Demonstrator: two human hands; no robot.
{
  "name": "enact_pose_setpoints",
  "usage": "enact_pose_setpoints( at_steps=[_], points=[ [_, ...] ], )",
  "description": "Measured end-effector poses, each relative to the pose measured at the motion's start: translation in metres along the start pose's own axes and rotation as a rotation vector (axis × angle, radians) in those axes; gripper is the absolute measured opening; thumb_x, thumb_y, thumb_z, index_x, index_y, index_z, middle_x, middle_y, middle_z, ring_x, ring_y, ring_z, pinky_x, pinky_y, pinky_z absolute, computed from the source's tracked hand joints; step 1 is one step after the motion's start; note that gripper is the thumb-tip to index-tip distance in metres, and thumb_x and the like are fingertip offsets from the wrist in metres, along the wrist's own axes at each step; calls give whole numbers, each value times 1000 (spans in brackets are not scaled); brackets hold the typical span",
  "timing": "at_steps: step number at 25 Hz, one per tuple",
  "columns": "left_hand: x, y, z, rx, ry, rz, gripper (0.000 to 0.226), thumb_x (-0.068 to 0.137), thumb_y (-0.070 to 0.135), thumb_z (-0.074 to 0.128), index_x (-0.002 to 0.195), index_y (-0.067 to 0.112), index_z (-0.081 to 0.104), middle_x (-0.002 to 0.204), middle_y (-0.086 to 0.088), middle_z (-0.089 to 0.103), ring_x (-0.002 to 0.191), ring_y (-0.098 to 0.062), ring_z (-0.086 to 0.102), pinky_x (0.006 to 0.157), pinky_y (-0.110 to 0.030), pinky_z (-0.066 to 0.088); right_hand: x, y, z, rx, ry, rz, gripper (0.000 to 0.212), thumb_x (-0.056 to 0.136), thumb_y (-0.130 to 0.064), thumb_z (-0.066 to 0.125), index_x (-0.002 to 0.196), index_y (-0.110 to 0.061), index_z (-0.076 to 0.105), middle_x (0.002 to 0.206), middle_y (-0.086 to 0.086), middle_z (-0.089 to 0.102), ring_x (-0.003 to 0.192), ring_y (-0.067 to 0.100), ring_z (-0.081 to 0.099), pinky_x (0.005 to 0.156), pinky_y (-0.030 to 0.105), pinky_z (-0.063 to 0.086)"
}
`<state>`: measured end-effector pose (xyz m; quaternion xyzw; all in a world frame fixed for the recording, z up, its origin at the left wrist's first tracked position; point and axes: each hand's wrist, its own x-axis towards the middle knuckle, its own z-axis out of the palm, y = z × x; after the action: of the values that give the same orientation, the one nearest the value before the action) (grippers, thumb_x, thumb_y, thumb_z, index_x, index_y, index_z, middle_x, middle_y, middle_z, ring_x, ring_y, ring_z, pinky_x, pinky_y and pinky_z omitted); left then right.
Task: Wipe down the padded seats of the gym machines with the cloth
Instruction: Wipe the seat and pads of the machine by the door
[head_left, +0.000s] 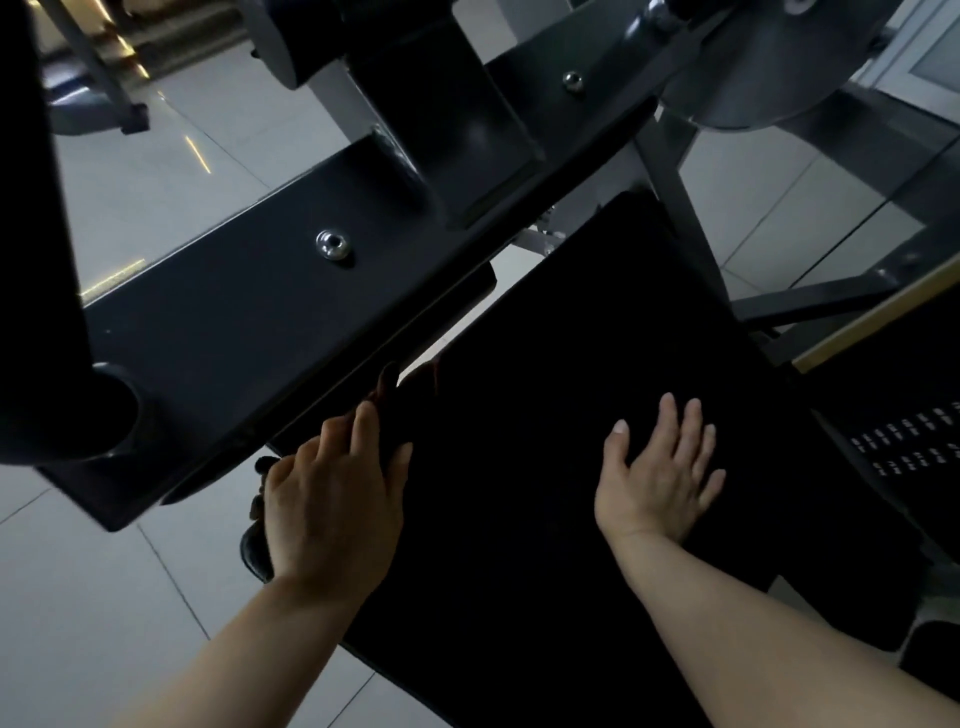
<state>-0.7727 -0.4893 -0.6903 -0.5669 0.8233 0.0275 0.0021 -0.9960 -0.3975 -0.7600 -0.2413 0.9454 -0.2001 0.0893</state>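
Note:
The black padded seat (545, 415) fills the middle of the view and slopes away from me. My left hand (332, 499) lies on its left edge. Its fingers and thumb pinch a dark, faintly reddish cloth (408, 387) that sticks out past the fingertips and is hard to tell from the pad in the dim light. My right hand (657, 475) rests flat on the seat's right half, palm down, fingers spread, holding nothing.
A dark steel crossbeam (270, 312) with shiny bolts (332, 244) runs diagonally just above my left hand, close to the knuckles. The machine's column (441, 119) and a round grey plate (769, 62) stand behind it. Frame struts (685, 218) are at right, over pale tiled floor (104, 597).

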Motion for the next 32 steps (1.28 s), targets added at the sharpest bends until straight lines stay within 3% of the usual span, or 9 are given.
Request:
enact_pose_setpoints(
  at_steps=[6,10,13,19,22,25,28,30,32],
  points=[
    [64,40,2,-211,-66,-43,41,97,52,23,113,24,47,104,-6,64,92,-33,63,65,-34,37,0,-1,0,0,2,8,66,90,-54,24,151,-30,14,160,-6,3,147,17,-2,116,48,1],
    [19,0,-6,-60,-26,-113,38,99,44,24,108,21,54,95,-5,67,84,-32,65,63,-32,36,-1,1,1,14,8,-10,63,93,-52,30,151,-30,16,160,-5,4,147,18,0,116,49,2],
    [-24,-27,-8,-135,13,-241,34,98,36,34,105,15,60,90,-12,66,77,-37,64,65,-35,36,0,1,1,21,11,-13,63,94,-51,32,150,-29,16,160,-3,5,147,19,0,116,51,2],
    [-7,-4,-15,-178,-35,-403,34,100,31,30,115,15,56,116,-14,61,106,-37,59,84,-41,45,-1,-1,-3,6,-48,-89,63,97,-47,25,152,-21,11,160,3,-1,147,25,-3,115,55,0],
    [7,3,-19,-244,-35,-461,39,101,32,27,114,17,60,117,-13,63,107,-34,59,86,-38,44,-37,3,-2,12,-81,-382,63,97,-49,16,152,-19,10,160,3,-3,147,19,-2,116,51,-6],
    [-4,5,-3,-228,113,-546,42,100,36,25,109,18,62,119,-10,63,116,-33,53,91,-41,38,-84,13,10,-75,-91,-671,65,95,-53,13,151,-20,10,160,4,1,147,20,-1,114,53,-3],
    [-21,8,15,-218,82,-611,44,101,37,25,141,22,38,153,-8,29,143,-37,13,110,-51,18,-86,16,16,-161,-97,-692,66,94,-56,8,150,-22,5,159,5,-2,146,21,-2,114,57,4],
    [-33,14,23,-257,69,-661,53,101,33,31,150,26,13,160,-6,1,145,-37,-4,115,-49,10,-81,16,15,-166,-102,-689,67,93,-58,5,149,-22,2,159,5,-4,146,21,-4,114,58,4],
    [-49,22,31,-335,141,-691,61,99,27,39,151,27,7,159,-4,-11,144,-35,-9,116,-46,11,-82,15,15,-174,-110,-688,68,93,-58,6,150,-21,4,159,6,-1,146,23,0,113,60,7]
  ],
)
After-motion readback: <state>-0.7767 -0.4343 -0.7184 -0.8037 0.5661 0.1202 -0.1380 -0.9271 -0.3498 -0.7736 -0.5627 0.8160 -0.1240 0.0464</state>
